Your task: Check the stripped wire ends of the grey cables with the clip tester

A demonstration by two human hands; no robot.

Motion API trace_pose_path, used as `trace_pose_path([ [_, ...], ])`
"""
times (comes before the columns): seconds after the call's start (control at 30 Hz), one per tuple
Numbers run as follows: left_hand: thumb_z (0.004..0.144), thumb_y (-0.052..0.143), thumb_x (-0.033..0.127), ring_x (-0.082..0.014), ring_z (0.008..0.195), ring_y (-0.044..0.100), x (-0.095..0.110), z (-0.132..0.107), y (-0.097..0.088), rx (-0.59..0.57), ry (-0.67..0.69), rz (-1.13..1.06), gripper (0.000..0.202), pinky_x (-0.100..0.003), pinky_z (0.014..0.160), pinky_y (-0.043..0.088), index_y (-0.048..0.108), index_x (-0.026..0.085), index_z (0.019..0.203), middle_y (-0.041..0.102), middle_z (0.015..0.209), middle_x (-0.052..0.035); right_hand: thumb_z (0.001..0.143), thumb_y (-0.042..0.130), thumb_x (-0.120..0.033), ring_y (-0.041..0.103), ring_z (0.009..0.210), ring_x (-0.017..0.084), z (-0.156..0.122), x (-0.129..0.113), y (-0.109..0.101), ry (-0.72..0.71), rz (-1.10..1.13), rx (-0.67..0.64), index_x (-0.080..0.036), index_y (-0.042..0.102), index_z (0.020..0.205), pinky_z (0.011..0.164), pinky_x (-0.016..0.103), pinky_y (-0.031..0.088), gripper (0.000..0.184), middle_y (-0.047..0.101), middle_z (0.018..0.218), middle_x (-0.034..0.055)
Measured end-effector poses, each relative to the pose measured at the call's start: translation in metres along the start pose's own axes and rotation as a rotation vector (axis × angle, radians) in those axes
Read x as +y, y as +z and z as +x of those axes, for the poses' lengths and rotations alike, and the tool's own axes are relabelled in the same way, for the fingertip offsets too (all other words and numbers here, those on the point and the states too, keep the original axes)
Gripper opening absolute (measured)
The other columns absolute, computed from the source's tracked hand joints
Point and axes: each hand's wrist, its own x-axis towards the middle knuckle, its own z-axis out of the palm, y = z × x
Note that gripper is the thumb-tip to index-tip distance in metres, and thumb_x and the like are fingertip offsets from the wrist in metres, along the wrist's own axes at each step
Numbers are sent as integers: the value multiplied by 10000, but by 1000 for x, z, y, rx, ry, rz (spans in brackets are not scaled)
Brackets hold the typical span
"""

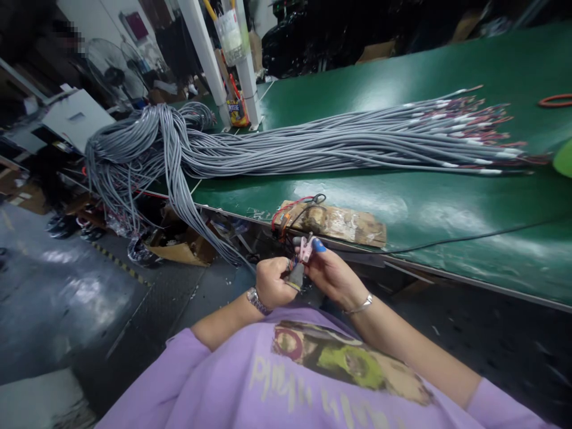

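Observation:
Close to my body, below the table edge, my left hand [273, 285] is closed around the end of a grey cable. Thin coloured wires [292, 262] come out by its thumb, beside a dark grey piece [295, 276] whose kind I cannot make out. Just to the right, my right hand [334, 275] pinches a small pale pink part [306, 248], which looks like a connector, against those wires. One of its fingertips wears a blue cover [318, 245]. The hands nearly meet, and the exact join between wires and part is hidden.
A large bundle of grey cables [313, 146] lies along the green table [447, 208], draping over its left edge. A worn wooden board [344, 223] with red and black leads sits at the front edge. A black cord [447, 239] runs right. Below stands a cardboard box [183, 253].

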Motion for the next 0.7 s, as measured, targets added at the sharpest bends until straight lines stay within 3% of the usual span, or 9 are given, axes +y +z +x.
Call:
trace_pose_path([
  [0.13,781,615,388,-78,407,406,6,-2,-6,-59,-279,-220,369,-214,426,328,449,199,511,470,442,34,701,724,-568,612,643,120,-1,0,-5,54,40,-44,-239,707,790,602,230,494,341,706,731,-7],
  [0.27,761,608,561,-83,375,429,1,-12,-9,-105,-639,-500,436,-210,385,352,493,194,557,504,436,29,674,748,-550,612,630,118,0,1,-16,89,59,-28,-240,675,753,617,232,503,328,693,726,-13],
  [0.37,735,635,572,-87,380,460,-9,-22,-4,-126,-779,-557,415,-211,395,388,536,186,618,530,450,32,651,763,-546,607,622,123,2,5,-26,92,35,-13,-238,655,731,614,238,510,335,680,709,-12],
  [0.43,723,677,510,-106,450,530,-15,-27,0,-180,-766,-535,347,-228,460,448,580,179,678,589,516,17,688,734,-543,601,619,132,1,9,-33,60,-18,14,-241,669,771,598,248,510,320,675,718,-2],
  [0.57,698,728,301,-171,762,668,-18,-27,2,-352,-605,-374,241,-288,708,534,663,180,896,730,848,-52,716,734,-478,577,613,149,-12,9,-49,-87,-221,66,-247,706,820,587,268,499,255,670,709,14],
  [0.7,697,707,201,-195,840,685,-21,-15,-5,-362,-432,-139,218,-317,792,537,689,199,915,744,920,-51,654,776,-417,633,739,245,-32,-17,-70,-205,-689,19,-266,747,889,678,356,523,281,724,818,64],
])
